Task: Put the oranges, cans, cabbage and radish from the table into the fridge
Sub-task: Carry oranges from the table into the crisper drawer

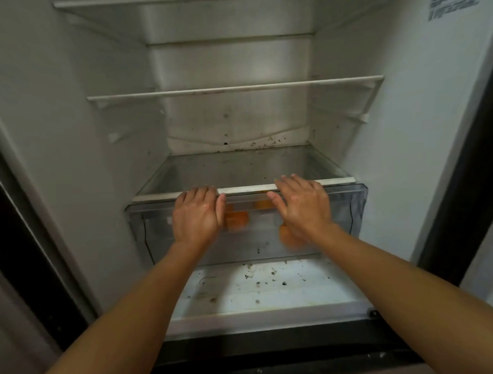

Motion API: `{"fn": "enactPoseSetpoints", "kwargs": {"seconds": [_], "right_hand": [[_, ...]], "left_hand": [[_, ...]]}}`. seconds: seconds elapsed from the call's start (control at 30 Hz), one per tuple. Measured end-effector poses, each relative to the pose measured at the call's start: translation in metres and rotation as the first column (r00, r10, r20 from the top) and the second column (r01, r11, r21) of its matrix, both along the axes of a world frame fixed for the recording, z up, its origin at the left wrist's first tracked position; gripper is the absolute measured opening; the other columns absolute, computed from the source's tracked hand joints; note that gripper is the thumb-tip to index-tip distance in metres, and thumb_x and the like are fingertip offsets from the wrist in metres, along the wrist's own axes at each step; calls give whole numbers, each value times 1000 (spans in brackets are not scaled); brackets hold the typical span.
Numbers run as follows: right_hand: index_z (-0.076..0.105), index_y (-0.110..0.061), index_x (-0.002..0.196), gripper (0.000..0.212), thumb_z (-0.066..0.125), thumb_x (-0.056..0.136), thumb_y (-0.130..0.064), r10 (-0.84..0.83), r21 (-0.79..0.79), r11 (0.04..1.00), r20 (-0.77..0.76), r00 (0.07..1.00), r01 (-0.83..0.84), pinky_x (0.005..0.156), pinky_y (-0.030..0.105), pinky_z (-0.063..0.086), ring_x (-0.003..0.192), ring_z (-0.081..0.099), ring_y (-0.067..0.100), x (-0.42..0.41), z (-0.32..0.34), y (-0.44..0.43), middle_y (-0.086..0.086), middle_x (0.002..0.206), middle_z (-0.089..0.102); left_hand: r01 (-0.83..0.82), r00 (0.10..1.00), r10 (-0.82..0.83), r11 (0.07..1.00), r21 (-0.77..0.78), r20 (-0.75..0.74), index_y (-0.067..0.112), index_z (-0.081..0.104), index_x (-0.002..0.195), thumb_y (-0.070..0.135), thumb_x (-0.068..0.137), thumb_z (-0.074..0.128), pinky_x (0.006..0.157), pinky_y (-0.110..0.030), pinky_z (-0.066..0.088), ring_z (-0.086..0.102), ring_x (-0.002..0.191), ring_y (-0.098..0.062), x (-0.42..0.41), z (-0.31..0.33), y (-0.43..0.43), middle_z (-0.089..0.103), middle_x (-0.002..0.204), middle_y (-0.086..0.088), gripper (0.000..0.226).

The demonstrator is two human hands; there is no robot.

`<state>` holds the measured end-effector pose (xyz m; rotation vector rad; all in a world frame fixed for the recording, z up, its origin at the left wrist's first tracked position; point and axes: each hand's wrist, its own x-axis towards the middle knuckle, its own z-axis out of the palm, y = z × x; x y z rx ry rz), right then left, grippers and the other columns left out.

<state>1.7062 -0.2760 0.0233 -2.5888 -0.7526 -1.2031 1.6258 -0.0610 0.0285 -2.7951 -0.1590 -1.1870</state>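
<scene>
Fridge (pixel 406 159) is open, view looks into the main compartment. Wire-edged glass shelf (pixel 236 88) sits up far, bare. A lower glass shelf (pixel 239 167) with white front trim (pixel 338 180) caps the clear crisper drawer (pixel 349 208), which juts slightly nearer than the trim. Both hands are on the drawer front. Left hand (pixel 197 216) is left of centre, its fingers (pixel 198 192) bent over the top lip by the trim, thumb out to the right, so it grips the lip. Right hand (pixel 303 205) is right of centre, its fingers (pixel 292 182) nearly straight and spread, lying on the trim and drawer front, holding nothing. Oranges (pixel 236 220) are already inside the drawer: at least three show through the plastic, one between the hands, one higher behind, one low under the right wrist. Cans, cabbage and radish are not in view. Judgement: this looks like closing the drawer on the oranges. The drawer is stiff, brittle plastic and lightly loaded, so push evenly at both sides of the lip or it racks in its runners. Oranges are firm and roll freely, so expect them to shift. Dark crumbs (pixel 270 275) litter the fridge floor near the drawer.
</scene>
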Motion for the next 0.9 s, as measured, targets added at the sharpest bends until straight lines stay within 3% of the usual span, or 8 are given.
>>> {"fn": "enactPoseSetpoints", "kwargs": {"seconds": [0.3,0.47,0.53,0.6,0.67,0.73,0.83,0.9], "right_hand": [[69,-15,110,55,30,97,-52,37,1,999,76,996,-37,88,39,42,109,62,25,26,-7,7,4,112,70],[64,-15,120,59,26,97,-54,2,-18,1000,16,1000,-2,90,42,38,114,57,28,19,-3,7,6,117,66],[56,-14,131,67,18,96,-57,-22,-33,999,-104,994,19,98,46,35,126,48,31,8,3,5,11,130,59],[38,-17,145,71,12,95,-61,-75,-82,995,-229,971,57,111,47,23,141,28,32,-6,5,1,14,149,40],[21,-18,151,67,21,97,-58,-107,-125,989,-287,952,74,117,46,8,147,10,30,-23,1,-6,13,158,21],[19,-16,152,65,32,99,-50,-99,-126,990,-304,947,63,119,46,4,148,5,30,-46,-4,-14,14,159,15],[30,-14,148,58,44,97,-40,-66,-103,994,-294,954,37,117,48,10,146,15,31,-88,-12,-21,16,156,24],[40,-16,141,51,46,95,-38,-62,-132,991,-296,953,23,113,46,20,138,29,31,-114,-17,-22,14,148,37]], "left_hand": [[-12,999,11,1000,22,52,10,68,98,37,101,30,81,-39,41,61,87,-29,24,-13,10,69,97,-10,46],[6,1000,-6,1000,-13,5,8,65,102,40,100,26,83,-41,41,58,88,-32,15,-6,9,66,98,-13,51],[10,998,-11,1000,-11,-69,5,57,121,41,99,25,92,-43,41,57,101,-35,5,-4,8,63,111,-17,53],[14,988,-9,999,30,-157,3,39,140,38,98,29,109,-47,31,45,125,-37,-11,-7,8,50,134,-21,56],[28,960,-13,998,49,-280,6,17,151,31,99,36,119,-46,12,20,144,-35,-32,-9,7,25,154,-20,61],[27,938,-20,1000,16,-347,11,12,152,27,97,43,118,-43,11,7,147,-32,-56,-13,5,9,159,-17,65],[26,926,-37,999,-33,-375,13,41,136,26,94,46,100,-40,36,40,128,-31,-95,-21,-1,40,142,-14,45],[27,902,-64,995,-94,-427,13,52,122,29,95,45,83,-38,43,53,110,-29,-122,-30,-4,54,124,-9,33]]}}
